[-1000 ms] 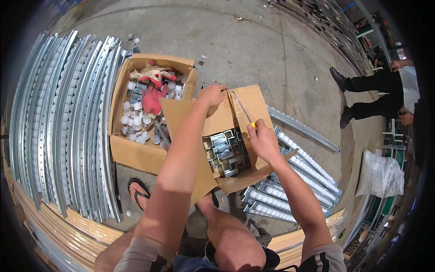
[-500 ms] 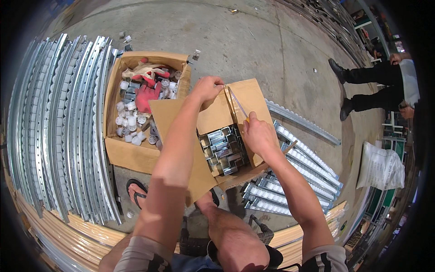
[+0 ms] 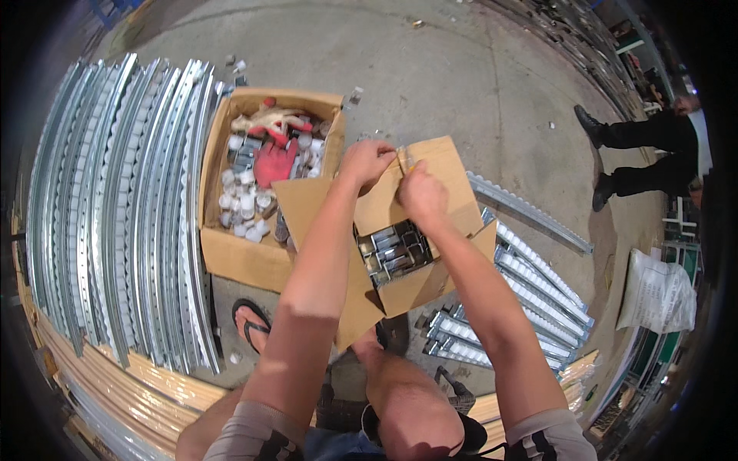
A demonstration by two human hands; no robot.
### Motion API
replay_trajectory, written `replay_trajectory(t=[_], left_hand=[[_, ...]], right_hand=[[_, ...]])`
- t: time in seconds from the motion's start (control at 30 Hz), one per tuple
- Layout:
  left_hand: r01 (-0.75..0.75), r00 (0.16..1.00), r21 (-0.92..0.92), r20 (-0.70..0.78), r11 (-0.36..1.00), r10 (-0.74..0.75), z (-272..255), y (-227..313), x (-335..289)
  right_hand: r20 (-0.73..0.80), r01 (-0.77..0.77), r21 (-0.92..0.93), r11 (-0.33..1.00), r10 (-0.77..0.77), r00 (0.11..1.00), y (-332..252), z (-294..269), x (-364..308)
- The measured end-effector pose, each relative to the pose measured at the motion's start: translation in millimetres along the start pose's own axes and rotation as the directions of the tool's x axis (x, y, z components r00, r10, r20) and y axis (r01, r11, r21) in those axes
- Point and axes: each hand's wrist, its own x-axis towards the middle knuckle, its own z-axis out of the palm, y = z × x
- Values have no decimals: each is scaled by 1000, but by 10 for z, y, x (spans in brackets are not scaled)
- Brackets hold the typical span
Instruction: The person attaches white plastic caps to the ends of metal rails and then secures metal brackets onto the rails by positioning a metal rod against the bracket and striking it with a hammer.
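A cardboard box stands in front of me with its near flaps raised, and metal brackets show packed inside. Brown cardboard covers its far part, with a seam running down it. My left hand is closed at the far end of that seam, its fingertips pinching the cardboard or tape there; which one I cannot tell. Close beside it, my right hand grips a slim tool with an orange-yellow handle against the seam. The fist mostly hides the tool.
To the left, an open carton holds white rollers and red-palmed gloves. Beyond it lie long metal roller tracks; shorter tracks lie right. A white sack and another person's legs are at far right.
My right hand has moved up to the far end of the seam, near my left hand, and the tool's metal shaft no longer shows. The whole view has shifted slightly.
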Motion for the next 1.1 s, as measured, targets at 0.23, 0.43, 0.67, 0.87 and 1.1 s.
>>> replay_trajectory(t=[0.23, 0.43, 0.67, 0.87, 1.1], left_hand=[[-26, 1000, -1, 12, 1000, 26, 22, 82, -94], [-6, 997, -94, 81, 996, 14, -12, 117, 138], [63, 995, -433, 92, 899, -25, 123, -87, 273], [190, 982, -606, 120, 772, -147, 173, -189, 383], [324, 893, -348, -196, 880, -406, 134, -298, 424]], right_hand=[[-28, -25, 187, 982, 30, 999, 457, -354, -62], [102, -51, 202, 978, 30, 994, 482, -464, -320], [114, -49, 201, 978, 26, 993, 467, -407, -265], [119, -60, 198, 978, 37, 992, 468, -441, -345], [57, -23, 349, 937, 3, 998, 861, -479, -675]])
